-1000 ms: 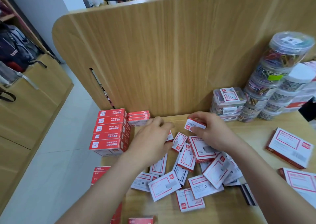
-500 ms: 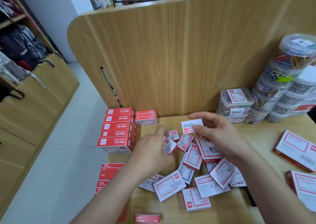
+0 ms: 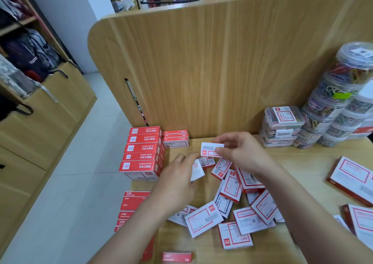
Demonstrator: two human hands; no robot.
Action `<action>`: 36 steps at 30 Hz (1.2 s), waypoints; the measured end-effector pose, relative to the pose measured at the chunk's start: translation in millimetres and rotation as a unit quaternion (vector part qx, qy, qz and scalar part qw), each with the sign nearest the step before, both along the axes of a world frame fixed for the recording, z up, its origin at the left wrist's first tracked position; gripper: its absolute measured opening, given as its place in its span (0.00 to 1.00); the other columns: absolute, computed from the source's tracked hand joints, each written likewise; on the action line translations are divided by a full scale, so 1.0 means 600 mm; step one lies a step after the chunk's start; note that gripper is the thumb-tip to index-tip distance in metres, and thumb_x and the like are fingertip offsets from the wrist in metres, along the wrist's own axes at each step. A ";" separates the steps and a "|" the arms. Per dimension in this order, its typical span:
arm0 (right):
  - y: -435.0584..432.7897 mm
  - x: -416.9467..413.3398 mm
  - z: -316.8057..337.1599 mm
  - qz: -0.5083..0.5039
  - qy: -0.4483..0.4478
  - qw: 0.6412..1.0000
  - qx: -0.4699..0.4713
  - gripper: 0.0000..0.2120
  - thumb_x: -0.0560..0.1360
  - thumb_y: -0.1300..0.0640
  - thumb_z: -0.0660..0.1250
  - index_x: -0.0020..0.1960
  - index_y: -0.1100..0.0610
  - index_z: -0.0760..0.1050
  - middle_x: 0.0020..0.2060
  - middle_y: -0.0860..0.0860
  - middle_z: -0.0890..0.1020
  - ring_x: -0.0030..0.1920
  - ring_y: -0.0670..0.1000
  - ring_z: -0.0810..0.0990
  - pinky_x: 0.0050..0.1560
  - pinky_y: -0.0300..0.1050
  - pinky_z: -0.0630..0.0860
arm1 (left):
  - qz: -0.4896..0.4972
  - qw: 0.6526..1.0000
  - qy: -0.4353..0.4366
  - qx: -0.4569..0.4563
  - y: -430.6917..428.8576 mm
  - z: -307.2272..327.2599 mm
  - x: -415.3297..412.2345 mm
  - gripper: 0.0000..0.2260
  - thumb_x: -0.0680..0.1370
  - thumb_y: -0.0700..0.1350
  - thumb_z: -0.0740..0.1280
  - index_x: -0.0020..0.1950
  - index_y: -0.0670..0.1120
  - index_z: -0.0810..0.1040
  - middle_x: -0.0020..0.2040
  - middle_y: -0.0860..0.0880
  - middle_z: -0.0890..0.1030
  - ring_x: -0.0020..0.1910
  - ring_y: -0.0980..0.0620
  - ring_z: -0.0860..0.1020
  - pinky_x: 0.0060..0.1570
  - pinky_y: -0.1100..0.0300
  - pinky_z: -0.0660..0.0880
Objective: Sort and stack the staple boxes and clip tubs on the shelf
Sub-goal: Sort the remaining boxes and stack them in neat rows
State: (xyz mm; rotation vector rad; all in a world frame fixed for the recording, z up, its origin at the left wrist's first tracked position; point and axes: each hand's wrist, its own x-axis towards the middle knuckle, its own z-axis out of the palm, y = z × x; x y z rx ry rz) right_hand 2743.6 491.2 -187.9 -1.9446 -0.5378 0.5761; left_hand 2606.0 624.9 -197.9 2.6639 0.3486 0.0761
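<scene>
Several small red-and-white staple boxes (image 3: 230, 189) lie scattered on the wooden shelf (image 3: 292, 162). My right hand (image 3: 242, 152) pinches one small staple box (image 3: 211, 149) above the pile, barcode side up. A second small box (image 3: 196, 170) is tilted on edge in the fingers of my left hand (image 3: 175, 181). A tall stack of red staple boxes (image 3: 143, 152) stands at the shelf's left end, with a low stack of small boxes (image 3: 175, 139) behind it. Round clip tubs (image 3: 341, 94) are stacked at the right.
Clear rectangular clip cases (image 3: 281, 124) are stacked beside the tubs. Larger white-and-red boxes (image 3: 351, 179) lie at the right edge. More red boxes (image 3: 131, 207) are stacked below the shelf's left edge. A wooden back panel (image 3: 222, 62) rises behind; floor lies left.
My right hand has lifted its box slightly and turned it barcode up. My left hand has drawn back from the pile with a small box tilted in its fingers.
</scene>
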 end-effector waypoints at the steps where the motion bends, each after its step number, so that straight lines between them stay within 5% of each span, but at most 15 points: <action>1: 0.010 0.001 -0.003 0.022 -0.027 0.999 -0.027 0.06 0.72 0.60 0.71 0.48 0.53 0.82 0.44 0.59 0.84 0.39 0.54 0.80 0.44 0.47 0.77 | 0.010 1.000 -0.005 -0.009 0.004 0.003 -0.003 0.30 0.71 0.39 0.66 0.71 0.55 0.64 0.61 0.51 0.73 0.59 0.48 0.74 0.55 0.57 0.70; 6: 0.050 -0.003 -0.023 0.103 -0.156 0.973 -0.137 0.07 0.73 0.57 0.67 0.49 0.50 0.82 0.38 0.46 0.81 0.43 0.48 0.77 0.43 0.39 0.69 | 0.031 0.999 -0.016 0.001 0.018 0.018 -0.022 0.28 0.71 0.42 0.67 0.69 0.55 0.68 0.58 0.54 0.72 0.57 0.52 0.74 0.53 0.59 0.71; 12: 0.052 0.004 -0.032 0.179 -0.225 0.936 -0.202 0.12 0.72 0.51 0.68 0.55 0.48 0.79 0.51 0.52 0.78 0.56 0.53 0.75 0.59 0.45 0.70 | 0.011 0.999 0.010 0.037 0.013 0.011 -0.025 0.26 0.72 0.42 0.66 0.70 0.53 0.66 0.59 0.51 0.72 0.59 0.50 0.73 0.52 0.60 0.69; 19: 0.062 0.004 -0.022 0.232 -0.277 0.892 -0.271 0.09 0.68 0.56 0.69 0.49 0.49 0.79 0.46 0.50 0.80 0.49 0.54 0.79 0.46 0.48 0.77 | 0.008 0.999 0.043 -0.016 0.005 -0.013 0.004 0.24 0.67 0.37 0.66 0.61 0.53 0.69 0.56 0.51 0.74 0.56 0.48 0.74 0.50 0.55 0.73; 26: 0.067 0.004 -0.008 0.236 -0.382 0.837 -0.314 0.09 0.68 0.49 0.67 0.41 0.52 0.69 0.44 0.53 0.78 0.46 0.57 0.79 0.38 0.44 0.68 | 0.002 0.999 0.028 -0.035 0.011 -0.024 0.009 0.26 0.66 0.35 0.63 0.62 0.53 0.70 0.58 0.52 0.72 0.59 0.48 0.71 0.55 0.54 0.71; 31: 0.054 0.030 -0.002 0.196 -0.273 0.922 -0.191 0.07 0.66 0.53 0.70 0.35 0.52 0.72 0.34 0.50 0.76 0.40 0.52 0.73 0.39 0.46 0.67 | -0.014 0.999 0.028 0.015 0.008 -0.025 0.012 0.24 0.69 0.40 0.66 0.64 0.52 0.67 0.59 0.52 0.72 0.60 0.48 0.69 0.58 0.55 0.69; 34: 0.045 0.037 -0.009 0.159 -0.242 0.950 -0.113 0.05 0.65 0.58 0.71 0.41 0.54 0.81 0.32 0.50 0.78 0.43 0.49 0.72 0.43 0.34 0.68 | 0.045 0.995 -0.076 -0.039 0.002 -0.004 0.020 0.19 0.74 0.48 0.67 0.63 0.51 0.67 0.59 0.54 0.74 0.58 0.53 0.72 0.53 0.64 0.65; 36: 0.042 0.032 -0.008 0.159 -0.245 0.954 -0.060 0.09 0.64 0.59 0.70 0.43 0.53 0.82 0.31 0.48 0.78 0.41 0.46 0.72 0.42 0.29 0.66 | 0.092 0.984 -0.123 -0.093 0.001 0.009 0.037 0.19 0.76 0.51 0.66 0.65 0.52 0.66 0.58 0.54 0.76 0.56 0.53 0.75 0.52 0.61 0.69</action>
